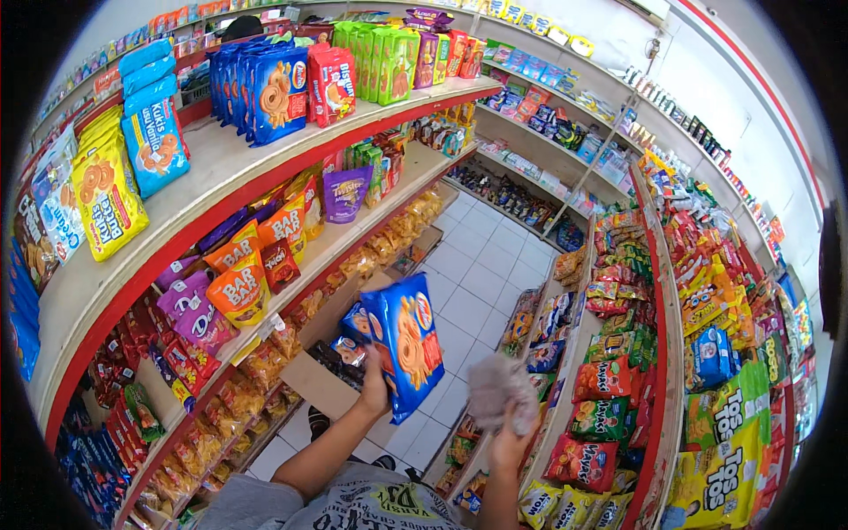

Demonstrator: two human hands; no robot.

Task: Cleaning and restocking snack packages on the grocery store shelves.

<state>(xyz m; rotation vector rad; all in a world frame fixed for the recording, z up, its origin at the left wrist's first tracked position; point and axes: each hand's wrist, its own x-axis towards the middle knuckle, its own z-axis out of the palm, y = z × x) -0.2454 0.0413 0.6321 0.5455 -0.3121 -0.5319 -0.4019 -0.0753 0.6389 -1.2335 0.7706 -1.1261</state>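
Gripped at its lower left edge, a blue cookie packet (408, 344) stands tilted upright in my left hand (375, 389), with round biscuits pictured on its front. My right hand (511, 438) is closed on a crumpled grey-brown cloth (500, 389), blurred by motion, just right of the packet. Below and behind my left hand is an open cardboard box (320, 385), with blue and dark packets (348, 350) inside. The box's underside is hidden.
At left, a red-edged shelf (291, 168) carries blue cookie packets (281, 95) and a yellow cookie packet (108, 196). Orange and purple snack bags (238, 287) sit one tier lower. A snack rack (609, 389) stands close at right. White floor tiles (468, 309) run between.
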